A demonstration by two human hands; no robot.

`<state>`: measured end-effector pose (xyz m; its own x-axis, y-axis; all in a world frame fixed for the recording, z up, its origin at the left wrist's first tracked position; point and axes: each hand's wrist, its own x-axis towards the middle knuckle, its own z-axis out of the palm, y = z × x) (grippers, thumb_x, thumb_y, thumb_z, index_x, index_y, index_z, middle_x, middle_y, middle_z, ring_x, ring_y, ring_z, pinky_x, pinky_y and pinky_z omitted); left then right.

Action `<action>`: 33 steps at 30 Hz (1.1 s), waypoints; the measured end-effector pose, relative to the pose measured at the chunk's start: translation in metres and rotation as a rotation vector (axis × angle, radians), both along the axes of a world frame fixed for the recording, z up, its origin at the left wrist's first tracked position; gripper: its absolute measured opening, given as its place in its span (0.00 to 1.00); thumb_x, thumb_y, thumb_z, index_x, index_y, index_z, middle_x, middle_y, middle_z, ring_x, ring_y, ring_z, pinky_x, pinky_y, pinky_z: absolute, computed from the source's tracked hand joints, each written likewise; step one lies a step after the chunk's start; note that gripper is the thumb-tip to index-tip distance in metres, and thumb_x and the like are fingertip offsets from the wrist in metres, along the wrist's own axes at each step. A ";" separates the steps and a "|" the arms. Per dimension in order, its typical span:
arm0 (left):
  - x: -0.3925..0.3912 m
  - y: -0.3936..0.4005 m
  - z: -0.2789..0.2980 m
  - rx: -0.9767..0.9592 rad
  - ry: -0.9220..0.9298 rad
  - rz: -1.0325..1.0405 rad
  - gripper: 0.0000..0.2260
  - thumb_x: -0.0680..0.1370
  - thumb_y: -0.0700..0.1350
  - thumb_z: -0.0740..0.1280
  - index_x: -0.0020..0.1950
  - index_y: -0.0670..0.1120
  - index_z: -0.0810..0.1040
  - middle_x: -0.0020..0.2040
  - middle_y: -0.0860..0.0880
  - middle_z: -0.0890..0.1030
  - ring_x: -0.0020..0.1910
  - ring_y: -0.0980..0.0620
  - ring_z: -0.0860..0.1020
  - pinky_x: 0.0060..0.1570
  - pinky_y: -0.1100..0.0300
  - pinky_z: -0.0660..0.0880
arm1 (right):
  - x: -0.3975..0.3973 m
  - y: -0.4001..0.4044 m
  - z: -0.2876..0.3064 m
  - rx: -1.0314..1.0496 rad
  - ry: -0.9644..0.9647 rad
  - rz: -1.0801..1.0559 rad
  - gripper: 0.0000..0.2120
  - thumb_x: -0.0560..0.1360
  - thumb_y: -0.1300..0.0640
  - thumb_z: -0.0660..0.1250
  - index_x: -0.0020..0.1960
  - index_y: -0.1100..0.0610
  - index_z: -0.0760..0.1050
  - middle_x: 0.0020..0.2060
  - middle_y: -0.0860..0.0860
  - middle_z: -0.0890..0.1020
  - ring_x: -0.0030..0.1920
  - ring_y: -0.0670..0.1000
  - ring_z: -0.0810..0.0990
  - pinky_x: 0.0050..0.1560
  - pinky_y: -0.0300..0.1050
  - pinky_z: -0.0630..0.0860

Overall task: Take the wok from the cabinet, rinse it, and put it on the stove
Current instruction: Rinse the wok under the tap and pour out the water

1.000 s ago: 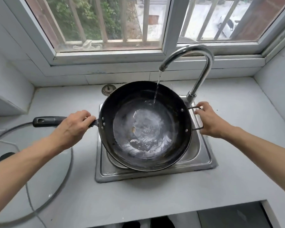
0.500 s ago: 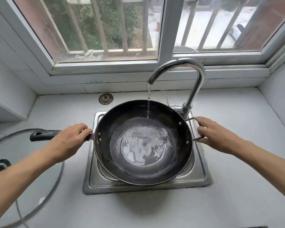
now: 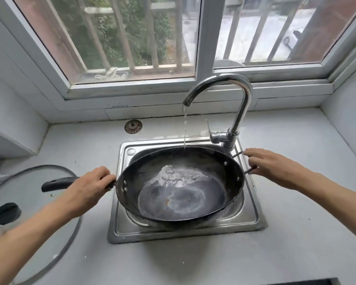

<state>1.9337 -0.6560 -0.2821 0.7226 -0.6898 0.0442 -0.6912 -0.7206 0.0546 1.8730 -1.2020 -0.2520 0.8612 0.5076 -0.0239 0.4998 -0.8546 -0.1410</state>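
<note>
Wok [image 3: 179,188] sits tilted over the sink [image 3: 253,214], its far rim under the faucet [image 3: 220,87] so water sheets across it. We wrap our left hand [image 3: 88,188] round the long handle and curl our right hand [image 3: 269,165] on the loop handle to steady it.

You had a glass lid [image 3: 29,194] lying flat on the grey counter [image 3: 296,223] to the left of the sink, its black knob [image 3: 6,212] facing up. A round metal drain stopper [image 3: 133,126] sat on the counter behind the sink, near the wall. Beyond it, the window [image 3: 201,38] showed bars, greenery and a white car [image 3: 292,39].
</note>
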 end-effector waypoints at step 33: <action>0.070 0.009 -0.028 -0.180 0.147 0.024 0.13 0.76 0.53 0.60 0.56 0.50 0.76 0.47 0.56 0.78 0.47 0.56 0.71 0.48 0.59 0.71 | 0.036 0.000 -0.020 0.403 0.147 -0.369 0.14 0.74 0.38 0.64 0.46 0.48 0.77 0.39 0.41 0.81 0.42 0.43 0.79 0.45 0.41 0.75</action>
